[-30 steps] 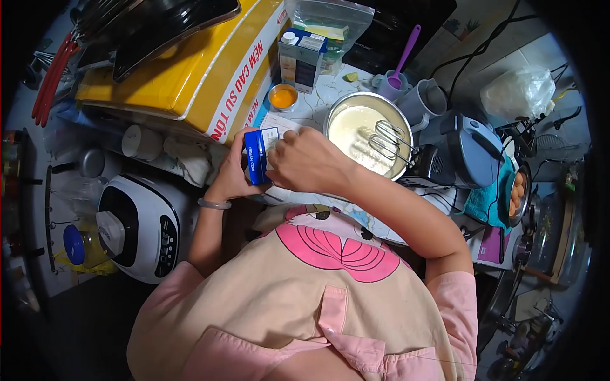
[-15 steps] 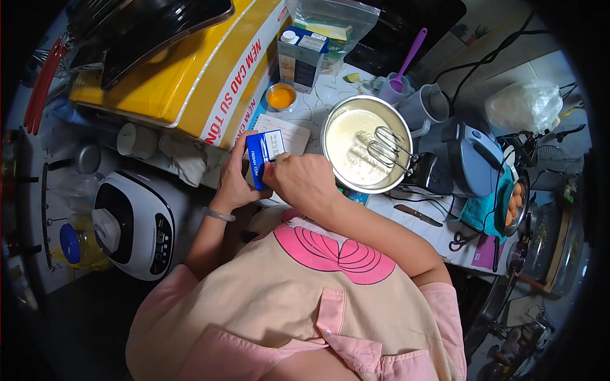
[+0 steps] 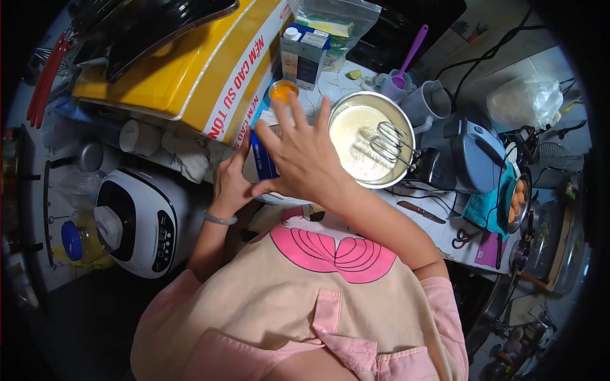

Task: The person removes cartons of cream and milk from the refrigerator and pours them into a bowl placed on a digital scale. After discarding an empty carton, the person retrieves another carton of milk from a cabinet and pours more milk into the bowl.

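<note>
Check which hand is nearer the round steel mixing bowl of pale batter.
Right. The right hand spreads beside the steel mixing bowl; the left hand sits farther away, holding the small blue carton.

Big yellow cardboard box (image 3: 184, 70): red "NEM CAO SU TON". Small blue carton (image 3: 262, 162): white text, unreadable.

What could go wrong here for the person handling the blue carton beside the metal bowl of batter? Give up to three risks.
1. The blue carton is gripped by the left hand alone, with the right hand spread over it; it might slip or spill.
2. The hand mixer leans on the metal bowl rim; an elbow could tip it.
3. A knife lies near the forearm.
</note>
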### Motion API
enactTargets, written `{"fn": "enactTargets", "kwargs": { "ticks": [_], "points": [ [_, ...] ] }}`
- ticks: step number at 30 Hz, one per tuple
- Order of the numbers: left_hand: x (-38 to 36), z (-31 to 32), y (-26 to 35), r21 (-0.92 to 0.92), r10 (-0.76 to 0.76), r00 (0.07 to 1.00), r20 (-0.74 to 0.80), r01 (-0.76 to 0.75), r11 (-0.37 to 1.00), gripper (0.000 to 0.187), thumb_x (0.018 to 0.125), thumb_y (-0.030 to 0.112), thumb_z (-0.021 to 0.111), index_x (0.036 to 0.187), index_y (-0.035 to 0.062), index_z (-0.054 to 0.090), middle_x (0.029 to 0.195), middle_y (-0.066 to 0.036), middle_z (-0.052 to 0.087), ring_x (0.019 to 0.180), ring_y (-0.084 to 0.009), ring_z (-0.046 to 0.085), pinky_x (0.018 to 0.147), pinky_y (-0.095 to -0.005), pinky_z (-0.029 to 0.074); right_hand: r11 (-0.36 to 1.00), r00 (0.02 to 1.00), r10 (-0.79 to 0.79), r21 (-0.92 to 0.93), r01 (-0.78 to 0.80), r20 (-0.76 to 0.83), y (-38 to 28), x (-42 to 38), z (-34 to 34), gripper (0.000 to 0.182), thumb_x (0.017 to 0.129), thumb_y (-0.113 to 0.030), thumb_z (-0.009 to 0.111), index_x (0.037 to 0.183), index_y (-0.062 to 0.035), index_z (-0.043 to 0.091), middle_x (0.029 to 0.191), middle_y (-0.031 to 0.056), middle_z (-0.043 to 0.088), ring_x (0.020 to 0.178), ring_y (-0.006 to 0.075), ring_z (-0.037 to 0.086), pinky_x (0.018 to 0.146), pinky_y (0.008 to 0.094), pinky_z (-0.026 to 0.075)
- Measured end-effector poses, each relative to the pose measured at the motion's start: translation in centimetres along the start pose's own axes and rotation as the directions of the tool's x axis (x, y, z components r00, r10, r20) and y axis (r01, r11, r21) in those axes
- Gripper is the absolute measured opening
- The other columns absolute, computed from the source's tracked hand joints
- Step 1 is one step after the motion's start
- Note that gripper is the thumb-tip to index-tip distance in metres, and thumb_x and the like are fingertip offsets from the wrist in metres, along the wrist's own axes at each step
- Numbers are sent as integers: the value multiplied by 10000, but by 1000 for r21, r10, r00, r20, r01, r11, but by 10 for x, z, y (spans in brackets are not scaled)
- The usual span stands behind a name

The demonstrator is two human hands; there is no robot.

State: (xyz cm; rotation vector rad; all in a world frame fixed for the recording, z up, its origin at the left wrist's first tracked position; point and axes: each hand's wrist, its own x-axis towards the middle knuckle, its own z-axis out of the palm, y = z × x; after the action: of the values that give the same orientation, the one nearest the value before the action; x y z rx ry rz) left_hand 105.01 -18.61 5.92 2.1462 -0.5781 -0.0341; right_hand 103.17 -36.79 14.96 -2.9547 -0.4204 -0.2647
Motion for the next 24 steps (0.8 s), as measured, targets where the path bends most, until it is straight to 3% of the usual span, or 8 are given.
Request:
{"fn": "enactTargets", "kwargs": {
  "ticks": [2, 4, 7, 8, 12, 16, 17, 24],
  "points": [
    [-8, 5, -5, 47, 10, 1000, -28, -9, 999, 925, 569, 294, 868, 1351, 18, 458, 1057, -213, 660, 958, -360, 663, 807, -396, 533, 966, 970, -243, -86, 244, 22, 7, 4, 23, 671, 643, -483, 768, 1147, -90, 563, 1127, 195, 553, 1110, 340, 532, 712, 428, 496],
    [-15, 7, -10, 143, 36, 996, -82, -24, 989, 808, 590, 367, 856, 1252, 10, 561, 943, -202, 676, 883, -354, 673, 759, -381, 539, 927, 936, -351, -131, 352, 32, 9, 13, 30, 773, 595, -478, 801, 1218, -111, 529, 1170, 186, 517, 1169, 349, 489, 752, 431, 491],
    [-19, -2, -16, 247, -107, 992, 64, 88, 965, 813, 620, 346, 837, 1302, 29, 529, 1114, -188, 645, 956, -339, 664, 798, -394, 537, 932, 893, -340, 228, 280, 294, 7, 29, 27, 835, 544, -410, 837, 1266, -147, 510, 1067, 164, 544, 1107, 350, 528, 781, 452, 496],
    [-22, -4, -18, 304, -189, 973, 129, 142, 942, 816, 636, 335, 828, 1327, 38, 512, 1199, -182, 630, 992, -332, 659, 818, -400, 536, 934, 896, -335, 223, 277, 291, 7, 29, 27, 835, 544, -410, 837, 1266, -147, 510, 1067, 164, 544, 1107, 350, 528, 781, 452, 496],
    [-43, 28, -71, 285, -146, 958, 248, 72, 956, 630, 726, 344, 755, 1269, 82, 571, 1298, -126, 584, 996, -323, 654, 815, -400, 537, 943, 966, -172, 317, 105, 193, 19, 31, 22, 811, 542, -364, 832, 1268, -182, 522, 1083, 157, 550, 1057, 339, 559, 791, 431, 503],
    [-53, 41, -89, 383, -63, 976, 208, -22, 924, 474, 801, 299, 682, 1227, 108, 599, 1375, -97, 526, 1007, -322, 647, 818, -398, 536, 941, 991, -61, 337, 18, 117, 43, 47, -12, 796, 544, -369, 832, 1255, -178, 530, 1083, 152, 574, 1010, 322, 588, 796, 406, 502],
    [-51, 41, -87, 379, -55, 975, 215, -32, 925, 474, 801, 299, 682, 1227, 108, 599, 1375, -97, 526, 1007, -322, 647, 818, -398, 536, 941, 988, 28, 329, -78, 154, 48, 52, -26, 783, 544, -365, 831, 1247, -176, 543, 1080, 154, 592, 1000, 323, 597, 806, 399, 501],
    [-29, 36, -76, 418, -204, 955, 214, 99, 903, 368, 815, 280, 669, 1120, 74, 650, 1198, -129, 645, 967, -335, 655, 801, -401, 533, 885, 945, 319, 334, -325, 75, 95, 73, -58, 762, 529, -309, 835, 1227, -141, 579, 1079, 146, 636, 995, 301, 632, 862, 356, 495]
  ]
}}
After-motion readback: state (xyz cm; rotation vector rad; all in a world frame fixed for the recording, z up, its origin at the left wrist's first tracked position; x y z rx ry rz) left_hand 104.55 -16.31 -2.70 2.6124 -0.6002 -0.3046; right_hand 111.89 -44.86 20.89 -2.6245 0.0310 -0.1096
